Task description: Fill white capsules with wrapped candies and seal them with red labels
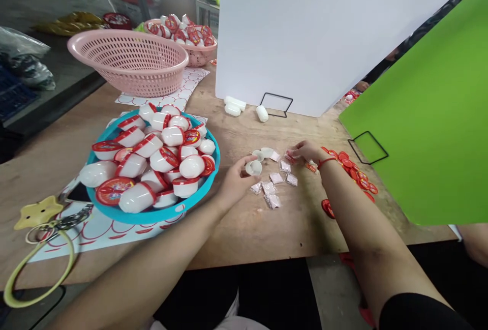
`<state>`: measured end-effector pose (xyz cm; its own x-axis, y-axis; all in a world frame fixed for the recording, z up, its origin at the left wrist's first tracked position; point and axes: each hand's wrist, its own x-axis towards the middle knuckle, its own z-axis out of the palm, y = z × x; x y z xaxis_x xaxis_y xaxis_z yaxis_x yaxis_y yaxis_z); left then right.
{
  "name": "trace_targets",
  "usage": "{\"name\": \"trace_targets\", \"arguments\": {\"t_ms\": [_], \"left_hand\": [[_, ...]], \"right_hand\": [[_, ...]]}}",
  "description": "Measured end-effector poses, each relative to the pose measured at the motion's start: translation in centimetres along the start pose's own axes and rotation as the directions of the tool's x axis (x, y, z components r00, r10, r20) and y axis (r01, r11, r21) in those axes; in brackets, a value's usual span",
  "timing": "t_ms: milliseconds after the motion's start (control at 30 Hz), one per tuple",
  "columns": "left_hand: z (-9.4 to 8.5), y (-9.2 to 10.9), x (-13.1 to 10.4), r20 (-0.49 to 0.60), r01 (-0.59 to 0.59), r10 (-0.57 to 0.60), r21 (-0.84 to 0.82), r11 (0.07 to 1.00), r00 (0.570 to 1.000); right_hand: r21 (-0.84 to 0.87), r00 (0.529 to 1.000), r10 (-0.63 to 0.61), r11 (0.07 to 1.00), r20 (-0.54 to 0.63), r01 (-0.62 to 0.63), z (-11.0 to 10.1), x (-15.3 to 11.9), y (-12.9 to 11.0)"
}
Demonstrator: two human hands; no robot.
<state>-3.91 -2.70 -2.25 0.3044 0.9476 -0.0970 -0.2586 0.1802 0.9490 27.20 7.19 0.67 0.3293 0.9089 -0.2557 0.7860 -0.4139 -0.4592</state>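
Note:
My left hand [235, 181] is closed round a small white plastic cup [253, 168], its open mouth facing up. Two more white cups [258, 155] lie just beyond it. Over the table to the right, my right hand [308, 151] has its fingertips pinched on a small clear packet [290, 157] with something reddish in it; its contents are unclear. Several small pale pink packets [276, 178] lie between and in front of the hands. A small orange-red packet [310, 167] rests under my right wrist. Red round lids [345, 162] are scattered beyond my right forearm.
A blue basin [215, 167] full of white, red-lidded capsules stands left. Behind it are a pink basket [129, 60] and another pink basket [200, 55] of capsules. White [285, 30] and green [427, 116] panels border the work area. A yellow key strap [68, 264] lies front left.

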Motion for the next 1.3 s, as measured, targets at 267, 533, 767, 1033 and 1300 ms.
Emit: {"name": "trace_targets", "arguments": {"t_ms": [267,533,767,1033,1300], "left_hand": [[0.7,1.5,-1.1,0.160,0.163,-0.120,-0.292,0.942,0.980],[1.7,1.6,-2.4,0.300,0.285,-0.179,-0.363,0.887,0.937],[2.1,1.4,-2.4,0.208,0.304,-0.238,-0.397,0.866,0.949],[1.4,1.5,-1.4,-0.001,0.221,-0.243,-0.408,0.886,0.970],[1.5,0.8,-1.5,0.091,0.211,-0.194,-0.249,0.945,0.977]], "right_hand": [[0.493,0.887,-0.458,0.787,0.063,0.371,2.8,-10.7,-5.3],[0.095,0.704,-0.646,0.713,-0.297,0.695,5.5,-18.1,-6.2],[0.218,0.704,-0.690,0.671,-0.164,0.709,4.8,-18.7,-5.0],[-0.110,0.944,-0.272,0.961,-0.185,0.255,-1.7,-12.5,5.2],[-0.454,0.981,-0.191,0.871,0.041,0.189,-4.4,-11.2,11.2]]}}
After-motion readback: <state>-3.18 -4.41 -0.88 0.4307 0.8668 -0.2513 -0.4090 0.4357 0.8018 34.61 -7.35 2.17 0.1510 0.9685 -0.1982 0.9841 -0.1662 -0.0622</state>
